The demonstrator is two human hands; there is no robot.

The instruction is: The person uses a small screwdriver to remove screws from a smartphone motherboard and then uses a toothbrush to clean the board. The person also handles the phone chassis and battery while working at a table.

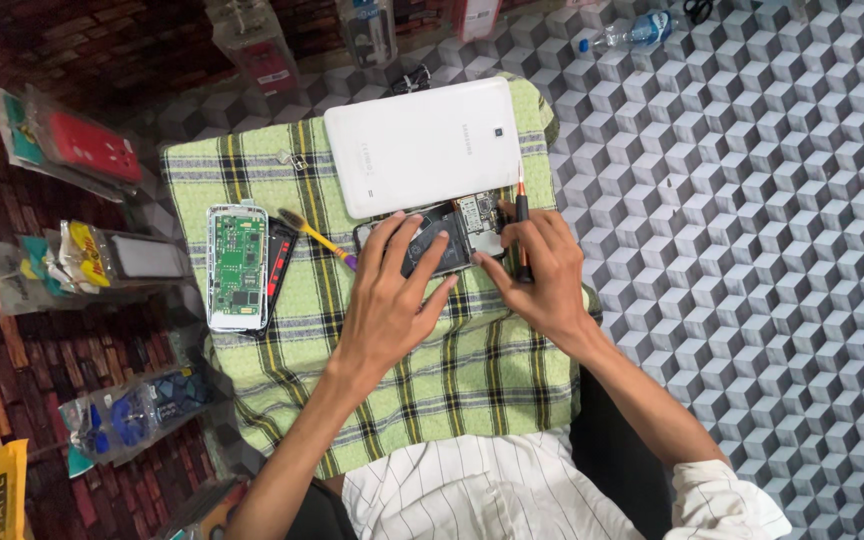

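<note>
Where cloth [392, 370] ends, bare floor [752, 250]

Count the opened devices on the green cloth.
2. One phone with a bare green board lies at the cloth's left; the other phone is under both hands, left hand and right hand, below the white tablet. The tablet might hide more.

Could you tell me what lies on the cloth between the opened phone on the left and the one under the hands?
In the head view, a black and red phone part beside the green-board phone, then a yellow-handled brush, before the phone being worked on.
</note>
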